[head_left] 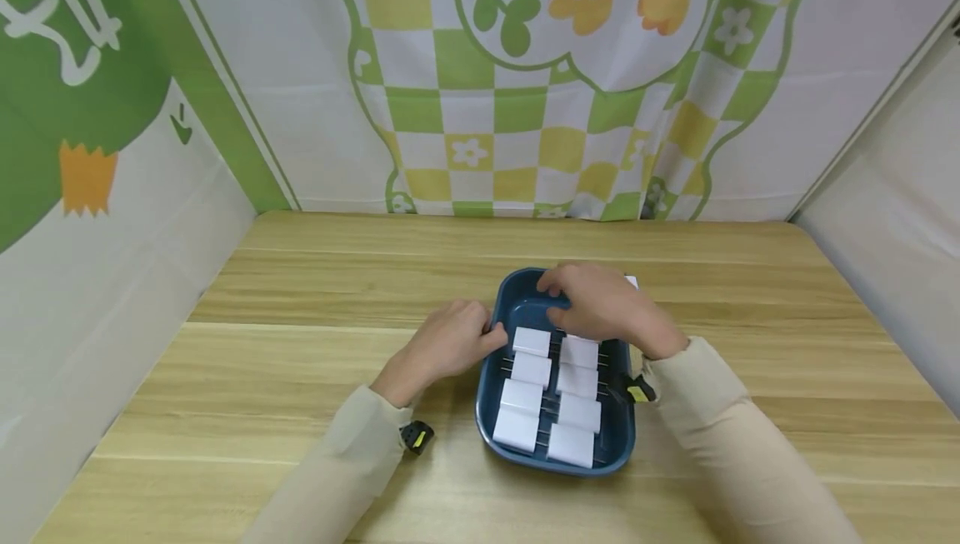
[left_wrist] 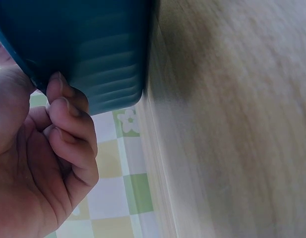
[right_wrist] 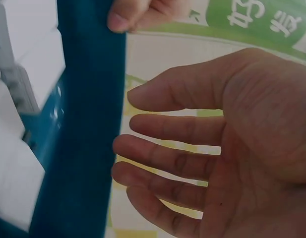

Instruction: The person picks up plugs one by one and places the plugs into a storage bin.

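Note:
A dark blue plastic tub with rounded corners stands on the wooden table. Inside it, white rectangular blocks with thin metal prongs lie in two columns toward the near end. My left hand pinches the tub's left rim between thumb and curled fingers, as the left wrist view shows. Over the far right part of the tub hovers my right hand, fingers spread and relaxed with nothing in them. It hides part of the right rim and some of the blocks. In the right wrist view its palm and fingers show bare.
A small white piece peeks out behind my right hand, near the tub's far right corner. The wooden table extends around the tub. A patterned curtain hangs along the back edge, with white cloth on both sides.

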Demonstrator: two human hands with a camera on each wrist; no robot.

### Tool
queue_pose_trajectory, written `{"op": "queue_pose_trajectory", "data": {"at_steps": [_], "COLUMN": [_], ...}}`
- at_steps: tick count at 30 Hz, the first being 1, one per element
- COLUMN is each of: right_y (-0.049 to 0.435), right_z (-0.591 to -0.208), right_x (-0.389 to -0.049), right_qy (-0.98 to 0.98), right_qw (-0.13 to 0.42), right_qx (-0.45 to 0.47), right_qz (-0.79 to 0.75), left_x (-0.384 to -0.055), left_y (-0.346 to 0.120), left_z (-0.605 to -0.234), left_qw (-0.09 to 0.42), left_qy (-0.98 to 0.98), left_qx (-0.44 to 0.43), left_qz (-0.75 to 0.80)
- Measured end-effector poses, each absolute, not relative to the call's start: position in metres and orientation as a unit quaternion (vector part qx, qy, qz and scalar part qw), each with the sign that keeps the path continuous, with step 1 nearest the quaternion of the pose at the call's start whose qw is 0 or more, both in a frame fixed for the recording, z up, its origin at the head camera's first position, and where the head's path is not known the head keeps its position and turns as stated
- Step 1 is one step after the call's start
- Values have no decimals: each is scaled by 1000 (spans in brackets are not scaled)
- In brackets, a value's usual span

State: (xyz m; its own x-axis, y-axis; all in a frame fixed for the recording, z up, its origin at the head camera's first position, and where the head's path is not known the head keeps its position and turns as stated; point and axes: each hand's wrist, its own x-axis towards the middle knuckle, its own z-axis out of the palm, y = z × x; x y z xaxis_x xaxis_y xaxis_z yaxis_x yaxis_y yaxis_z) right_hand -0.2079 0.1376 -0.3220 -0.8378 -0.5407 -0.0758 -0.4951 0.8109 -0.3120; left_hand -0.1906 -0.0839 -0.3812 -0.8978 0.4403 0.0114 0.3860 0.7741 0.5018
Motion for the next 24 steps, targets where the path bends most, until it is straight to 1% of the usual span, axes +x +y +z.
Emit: {"op": "queue_pose_trajectory", "data": {"at_steps": [8,13,24], "right_y": [169,190,214], "right_z": [-316,-321,-345], "right_x": [-217,-224,-241], "right_qy": [948,955,965], "right_qw": [37,12,33], "right_qx": [-244,-215,-136], "right_qz": [-203,-205,-222], "left_x": [-190,-190,-190], "left_y": [-84,-84,-84], "left_z": [-381,-382,-383], "left_qw": [48,46,46], "left_qy": [941,940,938], "left_qx": [219,220,223], "left_qz": [254,257,262]}}
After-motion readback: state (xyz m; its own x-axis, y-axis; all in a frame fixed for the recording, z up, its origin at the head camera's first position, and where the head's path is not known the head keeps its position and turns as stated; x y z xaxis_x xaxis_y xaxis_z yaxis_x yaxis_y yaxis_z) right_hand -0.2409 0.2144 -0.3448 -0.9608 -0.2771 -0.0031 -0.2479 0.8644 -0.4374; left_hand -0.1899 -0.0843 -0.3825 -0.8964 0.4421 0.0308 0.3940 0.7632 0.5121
